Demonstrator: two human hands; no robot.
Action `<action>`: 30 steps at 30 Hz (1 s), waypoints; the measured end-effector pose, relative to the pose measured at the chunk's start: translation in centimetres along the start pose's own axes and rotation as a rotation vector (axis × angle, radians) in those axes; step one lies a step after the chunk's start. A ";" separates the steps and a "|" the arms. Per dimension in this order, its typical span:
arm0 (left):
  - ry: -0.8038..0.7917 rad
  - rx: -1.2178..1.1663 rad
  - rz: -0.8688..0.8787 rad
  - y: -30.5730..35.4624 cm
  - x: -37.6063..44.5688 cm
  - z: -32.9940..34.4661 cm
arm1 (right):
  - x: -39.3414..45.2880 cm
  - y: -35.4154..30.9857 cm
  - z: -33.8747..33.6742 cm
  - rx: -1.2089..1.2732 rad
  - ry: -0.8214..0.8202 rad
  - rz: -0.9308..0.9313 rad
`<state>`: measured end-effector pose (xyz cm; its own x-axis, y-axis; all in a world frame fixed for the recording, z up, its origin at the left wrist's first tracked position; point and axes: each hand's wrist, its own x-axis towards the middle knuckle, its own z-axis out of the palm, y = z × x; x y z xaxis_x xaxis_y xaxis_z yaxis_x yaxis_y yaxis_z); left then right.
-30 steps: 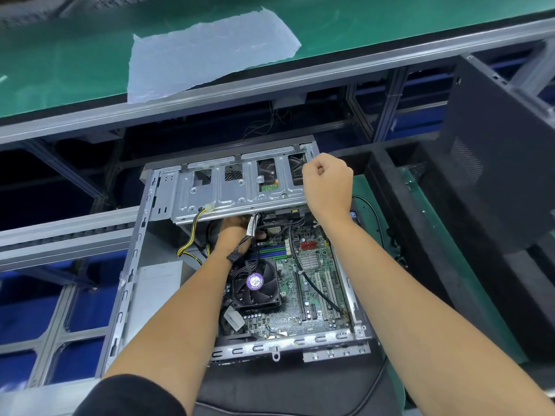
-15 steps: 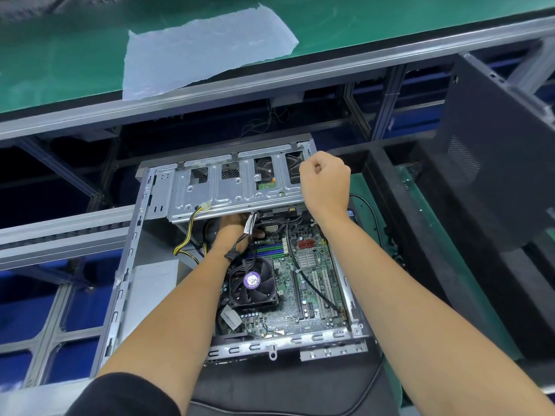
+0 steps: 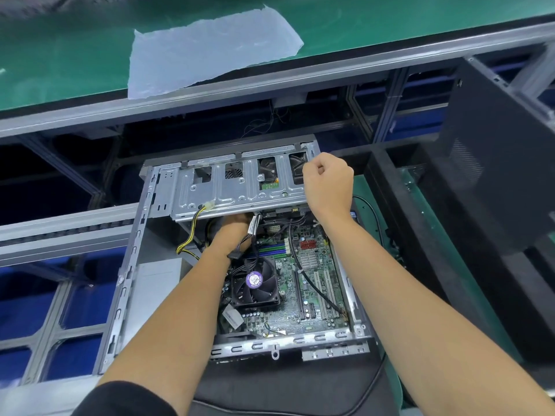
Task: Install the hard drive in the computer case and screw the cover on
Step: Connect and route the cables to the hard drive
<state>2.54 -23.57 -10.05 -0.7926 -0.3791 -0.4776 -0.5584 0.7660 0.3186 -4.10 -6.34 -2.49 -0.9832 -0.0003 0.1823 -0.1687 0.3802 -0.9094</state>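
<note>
Midway, our right hand (image 3: 328,183) grips the drive cage (image 3: 240,187); our left hand (image 3: 232,228) reaches beneath, its grip hidden; the cover (image 3: 498,175) awaits.

No text can be read with certainty. The round purple sticker (image 3: 253,280) on the hub of the cooler fan (image 3: 255,288), low in the middle of the frame, carries dark print, too small and blurred to make out. The circuit board (image 3: 312,283) markings are likewise illegible.
</note>
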 end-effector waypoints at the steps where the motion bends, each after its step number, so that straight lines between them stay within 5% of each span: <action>1: 0.006 0.032 0.020 0.1 -0.1 -0.1 | 0.0 0.0 0.0 -0.002 0.002 -0.001; 12: -0.103 0.142 -0.026 0.6 -0.3 -0.9 | 0.0 0.0 0.1 -0.040 0.006 -0.021; 20: 0.013 0.341 -0.217 -1.4 -0.8 -2.3 | -0.3 -0.2 0.1 -0.070 -0.003 -0.021; 30: 0.132 0.277 -0.111 -0.9 -0.3 -2.6 | -0.1 0.1 0.2 -0.093 -0.006 -0.031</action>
<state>2.61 -25.51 -8.06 -0.7656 -0.5183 -0.3810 -0.5696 0.8215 0.0270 -3.99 -6.47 -2.64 -0.9781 -0.0187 0.2074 -0.1923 0.4638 -0.8648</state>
